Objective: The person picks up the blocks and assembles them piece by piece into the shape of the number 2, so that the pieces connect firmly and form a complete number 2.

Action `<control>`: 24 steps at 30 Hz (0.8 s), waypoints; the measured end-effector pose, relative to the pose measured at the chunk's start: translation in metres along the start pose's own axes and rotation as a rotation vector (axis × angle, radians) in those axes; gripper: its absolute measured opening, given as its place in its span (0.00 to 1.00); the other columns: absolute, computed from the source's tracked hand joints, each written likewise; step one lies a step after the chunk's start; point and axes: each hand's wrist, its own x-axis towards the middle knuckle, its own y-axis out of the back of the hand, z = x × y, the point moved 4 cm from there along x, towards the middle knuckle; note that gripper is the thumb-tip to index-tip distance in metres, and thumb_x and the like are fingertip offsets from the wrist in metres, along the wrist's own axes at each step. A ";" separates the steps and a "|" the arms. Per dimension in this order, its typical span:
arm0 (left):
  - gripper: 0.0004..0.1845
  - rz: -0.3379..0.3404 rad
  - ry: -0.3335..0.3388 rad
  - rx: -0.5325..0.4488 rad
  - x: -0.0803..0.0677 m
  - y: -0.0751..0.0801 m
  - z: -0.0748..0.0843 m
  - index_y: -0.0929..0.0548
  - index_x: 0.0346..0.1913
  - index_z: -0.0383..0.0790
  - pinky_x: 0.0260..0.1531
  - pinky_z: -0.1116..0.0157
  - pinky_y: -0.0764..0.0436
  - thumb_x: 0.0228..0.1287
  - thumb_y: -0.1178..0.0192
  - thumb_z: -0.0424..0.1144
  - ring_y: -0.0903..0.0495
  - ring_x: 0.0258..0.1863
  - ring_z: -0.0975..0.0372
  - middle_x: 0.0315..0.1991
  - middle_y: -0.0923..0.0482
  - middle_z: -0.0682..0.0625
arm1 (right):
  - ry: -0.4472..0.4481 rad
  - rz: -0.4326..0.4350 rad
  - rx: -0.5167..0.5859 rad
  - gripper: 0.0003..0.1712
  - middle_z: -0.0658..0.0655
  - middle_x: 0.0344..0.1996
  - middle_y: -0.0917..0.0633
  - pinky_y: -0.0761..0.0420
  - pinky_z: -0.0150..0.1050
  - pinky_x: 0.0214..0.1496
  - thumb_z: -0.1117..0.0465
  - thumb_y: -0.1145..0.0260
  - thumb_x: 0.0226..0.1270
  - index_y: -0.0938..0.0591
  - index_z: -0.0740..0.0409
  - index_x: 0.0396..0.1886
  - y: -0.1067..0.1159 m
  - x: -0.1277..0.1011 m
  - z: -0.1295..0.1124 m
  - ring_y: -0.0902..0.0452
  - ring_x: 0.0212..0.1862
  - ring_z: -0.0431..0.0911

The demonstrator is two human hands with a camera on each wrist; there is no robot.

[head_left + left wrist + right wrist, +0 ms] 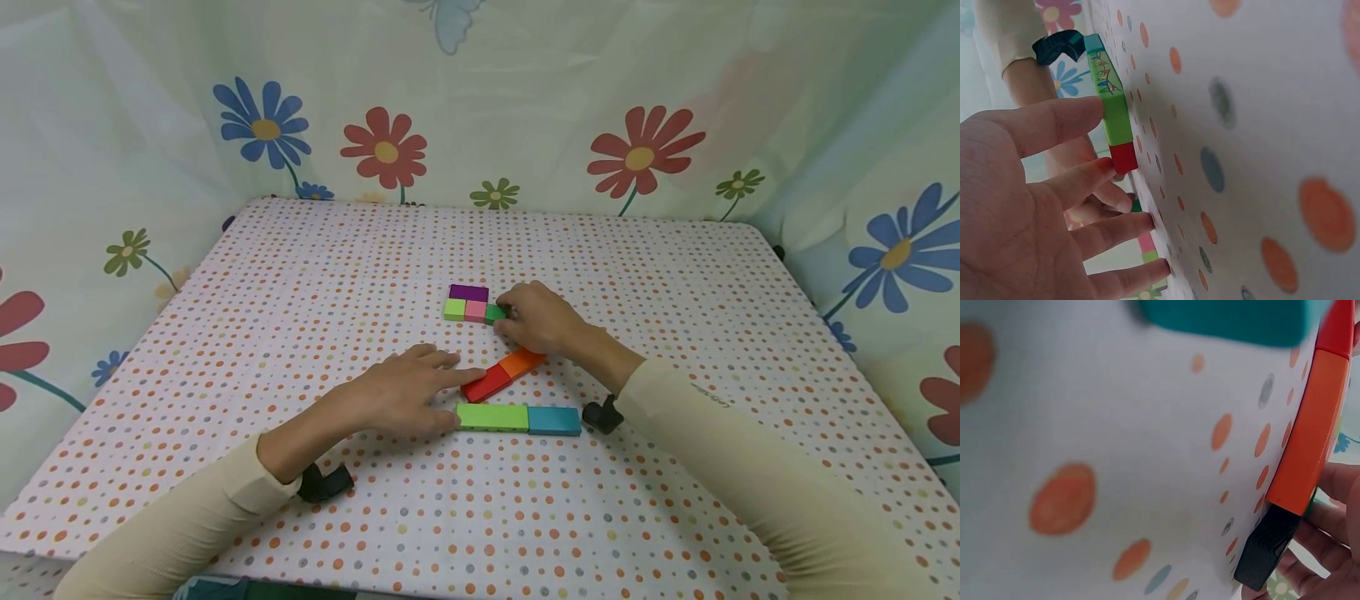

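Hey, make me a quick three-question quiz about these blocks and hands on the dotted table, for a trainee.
1. True or false: the right hand touches the small green block.
2. Which block lies right of the long green block, end to end? A teal, B purple, C pink.
3. Fill in: the left hand has a fingertip against the ___ block.

Key: 1 true. 2 A, the teal block. 3 red, the red block joined to the orange block.

A small dark-green block (494,313) lies flat beside a pink block (475,311). A red block (486,385) adjoins an orange block (521,362), laid diagonally on the table.
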 end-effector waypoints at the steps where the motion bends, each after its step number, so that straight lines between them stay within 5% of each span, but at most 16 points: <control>1: 0.35 0.000 0.000 0.003 0.000 0.000 0.000 0.34 0.77 0.61 0.70 0.38 0.39 0.68 0.41 0.54 0.46 0.77 0.43 0.77 0.39 0.45 | 0.004 0.002 -0.002 0.27 0.59 0.60 0.18 0.25 0.51 0.65 0.54 0.33 0.71 0.20 0.62 0.65 0.000 0.000 0.000 0.27 0.58 0.52; 10: 0.36 -0.004 0.003 0.016 0.002 -0.001 0.000 0.35 0.78 0.61 0.70 0.40 0.38 0.68 0.41 0.55 0.45 0.77 0.45 0.78 0.39 0.46 | 0.025 0.008 0.019 0.24 0.58 0.53 0.17 0.23 0.47 0.60 0.56 0.33 0.72 0.19 0.63 0.63 0.000 0.000 -0.001 0.26 0.52 0.50; 24: 0.36 -0.009 0.010 0.012 0.002 -0.001 -0.001 0.36 0.78 0.62 0.70 0.40 0.39 0.68 0.41 0.55 0.46 0.77 0.44 0.78 0.40 0.47 | 0.013 -0.003 0.074 0.25 0.61 0.55 0.18 0.23 0.49 0.61 0.57 0.33 0.72 0.20 0.65 0.63 0.004 -0.002 0.004 0.25 0.52 0.52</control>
